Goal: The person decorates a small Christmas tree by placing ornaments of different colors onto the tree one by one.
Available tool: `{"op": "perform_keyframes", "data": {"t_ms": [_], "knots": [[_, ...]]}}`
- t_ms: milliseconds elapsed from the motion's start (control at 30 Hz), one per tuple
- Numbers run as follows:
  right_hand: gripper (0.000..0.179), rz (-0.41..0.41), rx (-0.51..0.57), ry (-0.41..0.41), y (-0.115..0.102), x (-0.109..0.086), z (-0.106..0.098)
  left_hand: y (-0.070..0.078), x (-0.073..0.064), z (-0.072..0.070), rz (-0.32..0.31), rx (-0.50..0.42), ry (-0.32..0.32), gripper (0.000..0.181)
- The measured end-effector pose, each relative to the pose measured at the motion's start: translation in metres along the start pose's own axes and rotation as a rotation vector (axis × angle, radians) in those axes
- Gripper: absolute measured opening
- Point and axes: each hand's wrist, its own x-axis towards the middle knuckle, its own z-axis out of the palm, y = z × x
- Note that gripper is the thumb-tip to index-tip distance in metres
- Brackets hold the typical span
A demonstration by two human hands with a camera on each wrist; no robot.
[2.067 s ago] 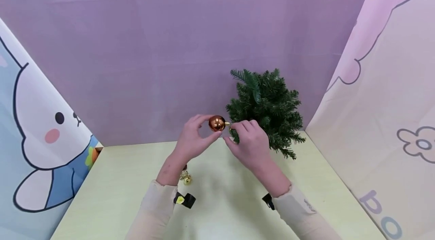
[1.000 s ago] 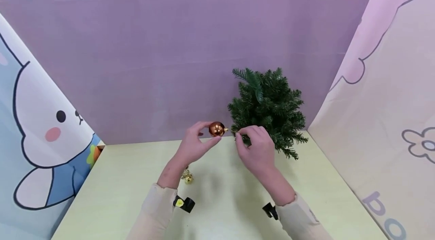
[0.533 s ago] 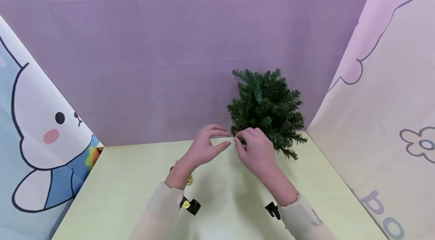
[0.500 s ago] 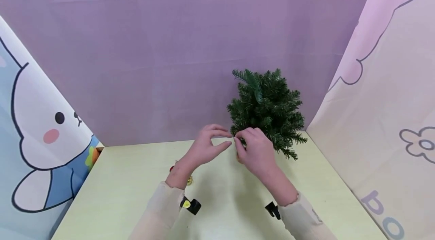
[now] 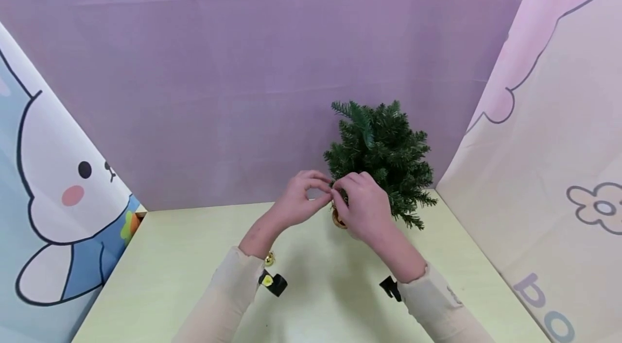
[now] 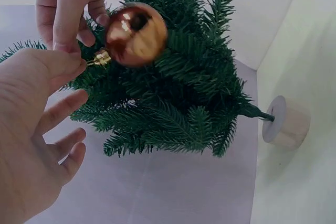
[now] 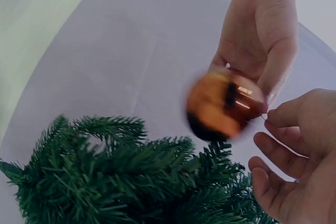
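A shiny copper-orange Christmas bauble point(image 5: 339, 220) hangs from its thin loop beneath the fingers, mostly hidden by the right hand in the head view. My right hand point(image 5: 365, 205) pinches the loop between thumb and forefinger. Thumb and forefinger of my left hand point(image 5: 297, 200) meet at the same loop, close to the right fingertips. In the left wrist view the bauble's gold cap point(image 6: 102, 57) lies beside the left fingertips. Just behind the hands stands a small green artificial Christmas tree point(image 5: 389, 154).
The tree's trunk rises from a pale round base point(image 6: 287, 121). On the pale table point(image 5: 194, 256), a gold ornament point(image 5: 269, 258) lies by the left wrist, partly hidden. A purple cloth wall point(image 5: 243, 89) closes off the back, and printed panels stand at both sides.
My left hand has let go of the bauble's ball, which has dropped to hang from its loop. The left fingers have moved right to the loop. The tree stays in place.
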Motion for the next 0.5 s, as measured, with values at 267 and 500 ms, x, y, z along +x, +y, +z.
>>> {"op": "perform_keyframes", "data": {"t_ms": [267, 500], "knots": [[0.006, 0.027, -0.036, -0.014, 0.0028, 0.005, -0.0051, 0.0022, 0.0059, -0.0003, -0.011, -0.035, 0.028, 0.012], [0.009, 0.11, -0.059, -0.053, 0.0014, 0.0097, -0.0065, -0.0001, 0.0091, -0.0006, -0.006, -0.043, 0.13, 0.01]]}}
